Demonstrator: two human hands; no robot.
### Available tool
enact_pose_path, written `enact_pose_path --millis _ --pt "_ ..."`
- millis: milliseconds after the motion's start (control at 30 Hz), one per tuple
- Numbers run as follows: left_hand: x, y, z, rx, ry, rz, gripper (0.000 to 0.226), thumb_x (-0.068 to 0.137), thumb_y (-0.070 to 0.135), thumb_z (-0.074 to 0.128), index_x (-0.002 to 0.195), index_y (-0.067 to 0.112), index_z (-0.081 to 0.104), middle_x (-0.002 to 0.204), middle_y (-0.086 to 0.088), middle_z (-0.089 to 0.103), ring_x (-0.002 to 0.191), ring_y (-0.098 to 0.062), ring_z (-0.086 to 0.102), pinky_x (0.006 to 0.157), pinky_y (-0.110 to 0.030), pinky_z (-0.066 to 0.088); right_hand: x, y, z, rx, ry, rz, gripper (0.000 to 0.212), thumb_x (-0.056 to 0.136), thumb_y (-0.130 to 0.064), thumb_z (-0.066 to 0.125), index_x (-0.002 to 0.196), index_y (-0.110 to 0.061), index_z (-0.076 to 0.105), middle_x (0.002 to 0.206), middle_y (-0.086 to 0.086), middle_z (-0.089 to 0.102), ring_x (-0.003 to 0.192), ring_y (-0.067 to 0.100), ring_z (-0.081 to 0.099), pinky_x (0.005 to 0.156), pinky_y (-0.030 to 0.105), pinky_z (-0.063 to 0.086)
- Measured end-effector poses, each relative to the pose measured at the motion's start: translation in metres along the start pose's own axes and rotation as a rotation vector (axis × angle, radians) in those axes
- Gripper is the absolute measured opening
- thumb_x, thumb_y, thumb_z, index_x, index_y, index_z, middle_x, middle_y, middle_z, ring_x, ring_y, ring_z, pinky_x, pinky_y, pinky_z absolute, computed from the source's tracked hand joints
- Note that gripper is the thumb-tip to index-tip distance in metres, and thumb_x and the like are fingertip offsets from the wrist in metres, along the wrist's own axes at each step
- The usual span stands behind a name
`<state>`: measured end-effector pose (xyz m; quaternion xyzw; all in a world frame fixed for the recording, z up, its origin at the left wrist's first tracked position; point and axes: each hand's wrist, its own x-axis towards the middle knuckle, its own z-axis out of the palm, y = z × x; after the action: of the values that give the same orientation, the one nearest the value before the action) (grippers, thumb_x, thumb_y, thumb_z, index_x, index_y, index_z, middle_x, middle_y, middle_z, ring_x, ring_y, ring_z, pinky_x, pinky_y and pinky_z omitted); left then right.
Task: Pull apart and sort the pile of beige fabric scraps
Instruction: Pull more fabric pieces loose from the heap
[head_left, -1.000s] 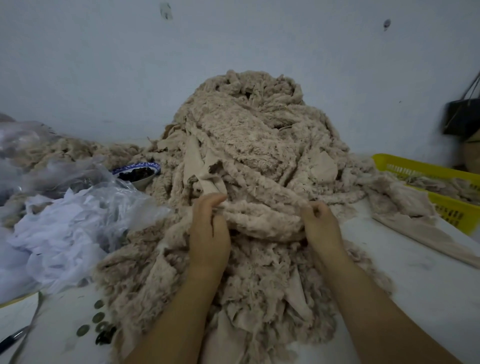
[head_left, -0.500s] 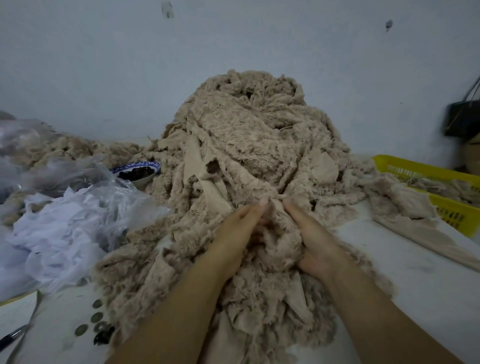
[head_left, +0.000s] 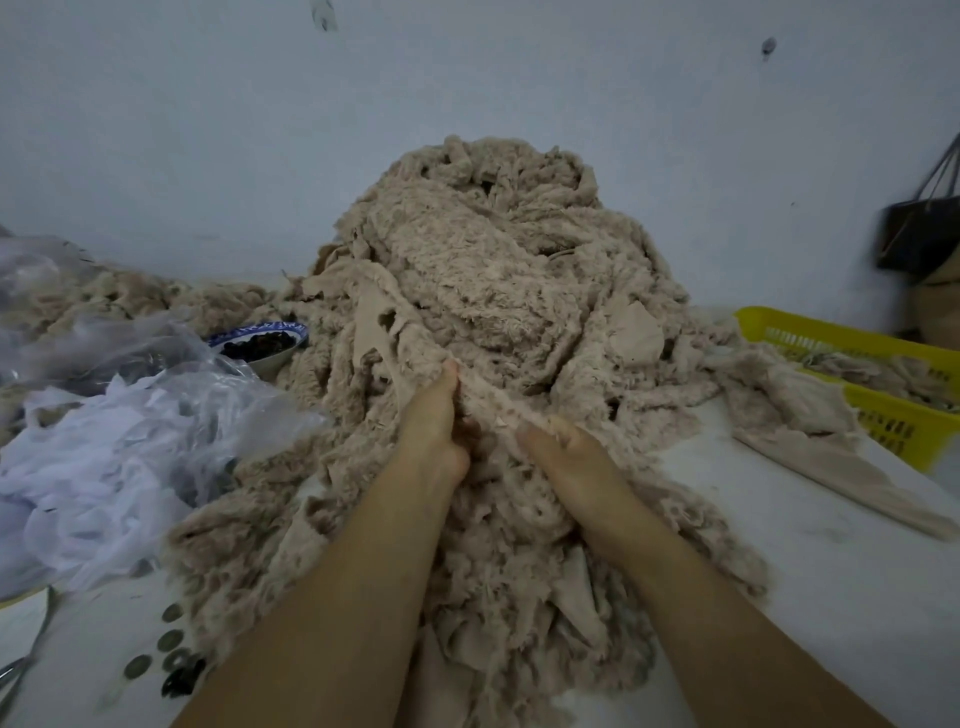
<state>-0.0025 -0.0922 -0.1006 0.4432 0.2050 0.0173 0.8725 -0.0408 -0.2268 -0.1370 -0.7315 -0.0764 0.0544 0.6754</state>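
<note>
The pile (head_left: 498, 291) of beige scraps rises in the middle of the table (head_left: 831, 551), against the wall, and spills forward over both forearms. At its front face a fuzzy strip (head_left: 488, 402) runs slantwise between the two hands.

The left hand (head_left: 434, 434) holds the strip's upper end. Its thumb points up along the strip, and its fingers curl in behind the fabric, pinching it. The right hand (head_left: 569, 460) holds the lower end. Its thumb lies over the strip's edge, while its fingers are buried under the fabric, so the grip shows only by the thumb. The two hands sit near each other, the left higher, with loose scraps bunched in the gap between them.

One pile and one taut strip can be counted.

A flat piece (head_left: 831, 467) trails off to the right beside one yellow basket (head_left: 893, 421), which has more scraps in it. A lower heap (head_left: 114, 296) lies at the back left.

One blue-rimmed bowl (head_left: 260, 343) of dark bits touches the pile's left foot. Clear bags (head_left: 119, 447) of white stuff lie further left. At least four round discs (head_left: 170, 640) lie on the table by the left forearm. One dark bag (head_left: 919, 234) hangs at the far right.
</note>
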Motion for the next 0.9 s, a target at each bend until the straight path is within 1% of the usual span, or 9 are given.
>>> enact_pose_path --millis 100,167,233,333,433,500,567,733,900 --pt "-0.002 0.014 -0.004 -0.012 -0.035 -0.022 0.027 0.095 0.038 0.065 0.108 0.014 0.070 0.098 -0.010 0.077 0.077 -0.027 0.074 0.057 -0.041 0.061 0.006 0.008 -0.007 -0.442 0.033 -0.031 0.051 0.099 -0.046 0.049 0.145 -0.025 0.043 0.115 -0.020 0.047 0.103 0.004 0.053 0.078 0.022 0.037" --pt "-0.007 0.024 -0.004 -0.002 -0.087 -0.042 0.036 0.092 0.043 0.068 0.112 0.013 0.068 0.116 -0.013 0.070 0.095 -0.034 0.069 0.068 -0.051 0.060 0.010 0.012 -0.005 -0.655 0.067 -0.109 0.020 0.099 -0.034 0.049 0.113 -0.019 0.052 0.089 -0.010 0.053 0.077 0.011 0.053 0.063 0.030 0.041" --pt "-0.012 0.035 -0.001 -0.017 -0.132 -0.053 0.040 0.092 0.045 0.067 0.113 0.011 0.067 0.114 -0.016 0.070 0.097 -0.036 0.069 0.070 -0.054 0.060 0.013 0.014 -0.004 -0.740 0.122 -0.135 0.007 0.098 -0.024 0.051 0.100 -0.017 0.052 0.087 0.001 0.057 0.078 0.018 0.055 0.064 0.034 0.044" --pt "-0.020 0.057 0.001 -0.214 -0.202 -0.010 0.033 0.098 0.036 0.061 0.091 0.005 0.069 0.073 -0.016 0.074 0.056 -0.028 0.072 0.039 -0.041 0.055 0.012 0.011 -0.014 -0.486 0.346 -0.177 0.008 0.095 -0.018 0.058 0.089 -0.020 0.052 0.086 0.000 0.057 0.074 0.014 0.054 0.057 0.032 0.042" --pt "-0.011 0.074 -0.013 -0.575 -0.147 0.031 0.022 0.101 0.015 0.056 0.084 0.004 0.063 0.062 -0.007 0.065 0.051 -0.016 0.062 0.044 -0.024 0.054 0.014 0.009 -0.023 -0.090 0.517 -0.121 0.020 0.094 -0.018 0.061 0.084 -0.028 0.047 0.085 -0.001 0.057 0.065 0.002 0.054 0.048 0.018 0.042" --pt "-0.002 0.074 -0.027 -0.705 -0.099 0.074 0.025 0.104 0.011 0.048 0.081 0.007 0.057 0.059 -0.003 0.055 0.046 -0.009 0.051 0.046 -0.016 0.048 0.017 0.010 -0.025 0.111 0.485 -0.016 0.010 0.095 -0.023 0.061 0.090 -0.028 0.053 0.093 0.008 0.064 0.075 0.010 0.065 0.062 0.025 0.055" --pt "0.000 0.059 -0.036 -0.584 -0.047 0.103 0.026 0.105 0.027 0.050 0.089 0.009 0.060 0.077 -0.004 0.061 0.063 -0.010 0.058 0.058 -0.020 0.052 0.018 0.006 -0.021 0.315 0.384 0.091 0.017 0.097 -0.029 0.056 0.111 -0.024 0.064 0.111 0.011 0.070 0.097 0.027 0.069 0.080 0.042 0.060" --pt "-0.015 0.003 -0.034 0.103 -0.291 -0.049 0.071 0.082 0.069 0.056 0.120 0.010 0.068 0.101 -0.004 0.076 0.098 -0.020 0.071 0.077 -0.029 0.057 0.016 0.007 -0.011 0.442 0.076 0.146 0.036 0.096 -0.046 0.059 0.115 -0.018 0.072 0.110 0.007 0.075 0.100 0.024 0.073 0.085 0.042 0.058" --pt "-0.029 -0.026 -0.027 0.333 -0.431 -0.044 0.020 0.088 0.033 0.071 0.094 0.016 0.082 0.104 -0.006 0.077 0.096 -0.019 0.074 0.078 -0.030 0.059 0.011 0.008 -0.008 0.501 -0.159 0.137 0.052 0.083 -0.054 0.067 0.120 -0.019 0.070 0.118 0.005 0.073 0.110 0.019 0.069 0.083 0.031 0.059"
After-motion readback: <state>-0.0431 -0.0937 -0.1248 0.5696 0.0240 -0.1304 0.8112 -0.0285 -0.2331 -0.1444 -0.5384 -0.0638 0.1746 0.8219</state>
